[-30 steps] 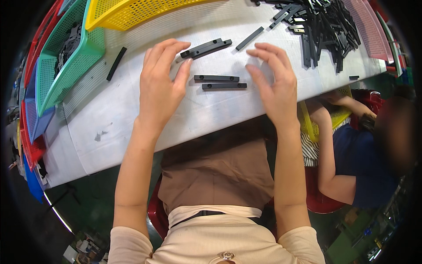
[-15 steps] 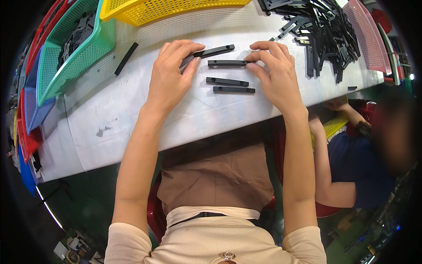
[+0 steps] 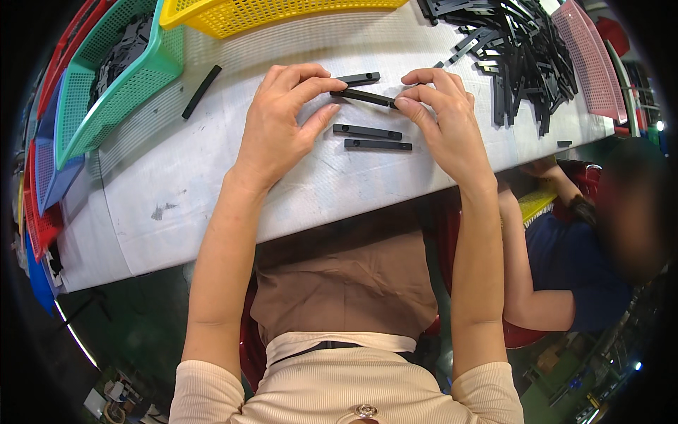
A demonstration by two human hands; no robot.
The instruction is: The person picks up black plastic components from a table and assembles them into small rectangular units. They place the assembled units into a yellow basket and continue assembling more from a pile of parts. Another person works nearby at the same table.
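Overhead, both forearms run up from the lower edge onto the white table (image 3: 212,177), wrists bent, palms down. Left hand (image 3: 282,120) and right hand (image 3: 445,120) meet over one black plastic strip (image 3: 364,97), each pinching an end between thumb and forefinger, other fingers loosely curled; the strip is lifted slightly, tilted down toward the right hand.

Strip: thin, flat, matte, rectangular bar. Just beyond it lies a shorter black block (image 3: 360,78). Just nearer the person, two more black strips (image 3: 367,131) lie flat and parallel, each with small holes, close to each other; whether they touch cannot be told.

Right of the held strip, well apart: a loose heap of black parts (image 3: 508,49). Left of it: a lone black bar (image 3: 201,92), then a green mesh basket (image 3: 134,78). Beyond it: a yellow mesh basket (image 3: 268,14).
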